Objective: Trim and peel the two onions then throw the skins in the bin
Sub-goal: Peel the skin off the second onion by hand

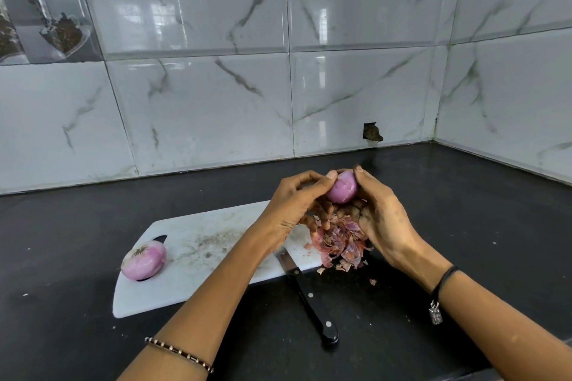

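The held onion is gripped by both hands, lifted a little above the right end of the chopping board. The left hand is curled round its left side, with the thumb pressed near the top. The right hand is cupped round its right side and underneath, and its thumb is also laid at the top. Both arms are stretched forward from the bottom of the view and angled in toward each other. A bead bracelet is worn on the left wrist. A black cord with a small metal charm is worn on the right wrist.

The held onion is round, smooth, shiny and pink-purple.

Right under the hands, the skins are heaped in 1 pile at the right edge of the board. They are thin, dry, crinkly and reddish-pink, and a few bits are spilled onto the worktop.

The knife is laid beside the pile. Its silver blade is on the board, partly hidden by the left arm. Its black handle, with 3 silver dots, is on the worktop.

The second onion is set on its side at the left end of the board, smooth and pink, with a pale cut end.

The board is white and flat, with rounded corners and small specks. The worktop is black and smooth. The wall tiles are glossy white with grey veins.
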Demonstrator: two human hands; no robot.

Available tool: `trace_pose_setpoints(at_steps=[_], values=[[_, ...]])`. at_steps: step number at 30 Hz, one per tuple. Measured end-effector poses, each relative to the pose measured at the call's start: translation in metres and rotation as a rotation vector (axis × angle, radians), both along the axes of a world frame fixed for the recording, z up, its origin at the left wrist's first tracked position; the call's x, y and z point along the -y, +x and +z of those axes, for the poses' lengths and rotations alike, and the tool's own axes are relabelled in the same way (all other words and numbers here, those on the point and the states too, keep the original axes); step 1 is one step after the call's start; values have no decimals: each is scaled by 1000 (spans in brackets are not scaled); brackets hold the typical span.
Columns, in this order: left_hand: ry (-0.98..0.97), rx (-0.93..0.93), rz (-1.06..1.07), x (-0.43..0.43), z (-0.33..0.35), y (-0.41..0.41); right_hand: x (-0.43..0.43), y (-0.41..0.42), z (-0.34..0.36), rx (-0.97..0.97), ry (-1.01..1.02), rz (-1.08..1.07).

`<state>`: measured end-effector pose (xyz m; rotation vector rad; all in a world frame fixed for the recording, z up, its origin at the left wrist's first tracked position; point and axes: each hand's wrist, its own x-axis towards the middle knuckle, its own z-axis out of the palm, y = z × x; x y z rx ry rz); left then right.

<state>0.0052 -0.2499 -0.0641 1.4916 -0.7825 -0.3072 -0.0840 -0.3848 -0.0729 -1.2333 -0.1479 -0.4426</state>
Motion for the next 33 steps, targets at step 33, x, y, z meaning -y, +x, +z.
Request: trace_pose_setpoints(at_steps=[33], values=[[722, 201, 590, -221, 23, 35, -180, 77, 20, -260, -798, -22]])
